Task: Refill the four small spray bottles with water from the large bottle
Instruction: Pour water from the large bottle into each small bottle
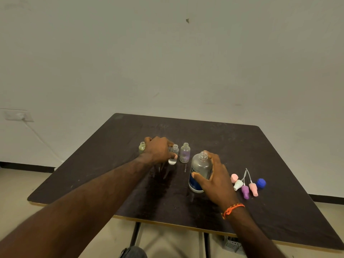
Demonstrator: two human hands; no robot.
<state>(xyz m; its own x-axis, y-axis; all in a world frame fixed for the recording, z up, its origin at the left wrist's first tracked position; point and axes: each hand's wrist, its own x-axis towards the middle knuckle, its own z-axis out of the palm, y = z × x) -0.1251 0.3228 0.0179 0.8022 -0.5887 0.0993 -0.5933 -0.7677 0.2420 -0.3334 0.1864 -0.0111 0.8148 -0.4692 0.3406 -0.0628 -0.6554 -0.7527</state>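
Observation:
My right hand (217, 181) is wrapped around the large clear bottle (200, 168), which stands upright and uncapped with a blue label low on its side. My left hand (159, 149) grips a small clear bottle (174, 155), thumb pressed on its front; a little water shows at its base. A purple-tinted small bottle (185, 153) stands just to its right. A greenish small bottle (142, 147) peeks out behind my left hand. All three small bottles have no tops. A fourth small bottle is not visible.
On the dark table (260, 146), right of the large bottle, lie a pink cap (234, 178), a white spray head (238, 184), a purple spray head (245, 191), a pink spray head (253, 189) and a blue cap (261, 183). A grey basket (232, 244) sits under the table's front edge.

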